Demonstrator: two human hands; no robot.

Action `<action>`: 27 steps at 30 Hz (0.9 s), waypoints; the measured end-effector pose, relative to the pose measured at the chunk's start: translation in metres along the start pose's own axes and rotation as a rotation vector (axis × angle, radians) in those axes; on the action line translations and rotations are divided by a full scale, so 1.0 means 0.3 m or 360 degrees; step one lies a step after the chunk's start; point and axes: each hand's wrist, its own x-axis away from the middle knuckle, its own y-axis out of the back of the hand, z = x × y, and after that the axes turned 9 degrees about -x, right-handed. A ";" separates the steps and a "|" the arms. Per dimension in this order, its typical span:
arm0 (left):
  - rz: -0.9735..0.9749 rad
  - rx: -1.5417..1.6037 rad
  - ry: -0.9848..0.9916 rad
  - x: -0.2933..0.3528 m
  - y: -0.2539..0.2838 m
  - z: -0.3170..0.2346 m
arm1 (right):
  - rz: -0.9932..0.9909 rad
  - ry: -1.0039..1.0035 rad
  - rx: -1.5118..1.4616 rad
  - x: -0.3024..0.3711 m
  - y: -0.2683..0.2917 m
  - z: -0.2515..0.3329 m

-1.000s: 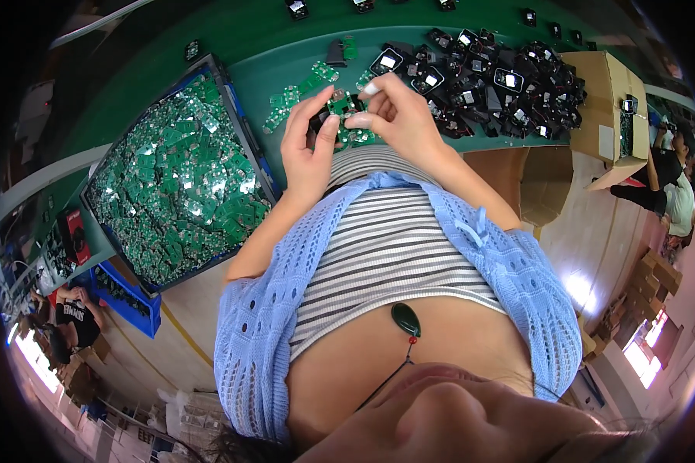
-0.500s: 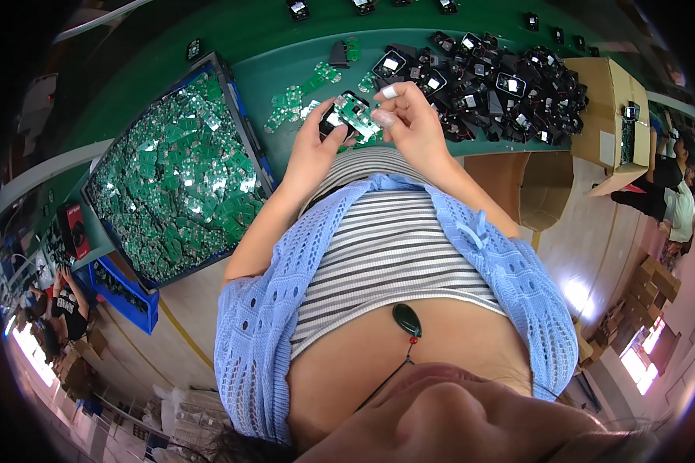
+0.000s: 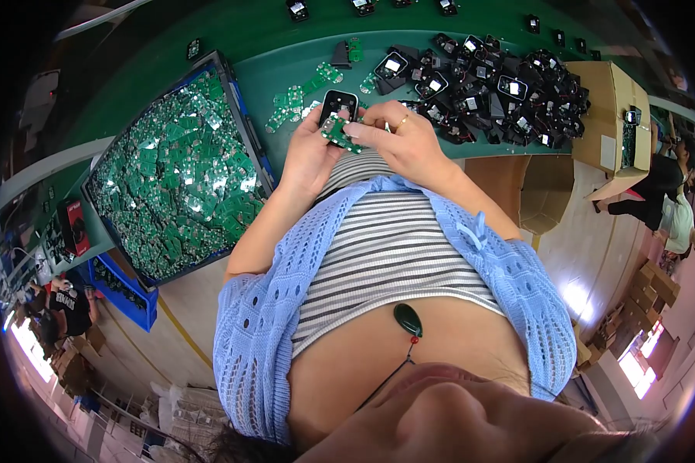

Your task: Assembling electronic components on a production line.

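One unit is in work, and I judge it part-way through. My left hand [image 3: 313, 157] is closed around a black casing [image 3: 337, 103], its open face turned up, just above the near edge of the table [image 3: 264, 68]. A green circuit board [image 3: 337, 134] lies across the near end of that casing, outside its opening, so the two parts are apart as a fit though close together. My right hand [image 3: 414, 145] is bent over the board, thumb on its edge; whether the fingers pinch it from beneath, I cannot tell.

Stock on both sides is large. To the left, a dark-rimmed tray [image 3: 228, 89] is covered with separate green boards. Beyond my hands, a few loose boards [image 3: 289, 102] lie on the table. To the right, a heap of black casings [image 3: 483, 96] remains, some open side up, near a cardboard box [image 3: 597, 116]. I judge that much of the lot remains to be handled. A count of finished units is not possible: the casing interiors are too small to read.
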 end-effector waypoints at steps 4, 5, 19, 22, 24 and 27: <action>-0.0115 -0.0224 -0.0192 0.006 -0.012 0.013 | -0.0083 0.0334 0.0229 0.005 -0.006 -0.022; -0.0119 -0.0321 -0.0231 0.004 -0.009 0.016 | -0.0080 0.0332 0.0226 0.000 -0.007 -0.029; -0.0009 -0.0546 -0.0374 0.019 -0.010 0.022 | -0.0438 0.0030 0.0149 -0.030 -0.031 -0.044; -0.0031 -0.0572 -0.0371 0.013 -0.002 0.028 | -0.0376 0.0052 0.0142 -0.035 -0.037 -0.042; -0.0054 -0.0595 -0.0423 0.010 -0.005 0.027 | -0.0368 0.0047 0.0120 -0.043 -0.040 -0.049; -0.0037 -0.0644 -0.0552 -0.004 0.007 0.029 | -0.0352 0.0041 0.0106 -0.051 -0.045 -0.055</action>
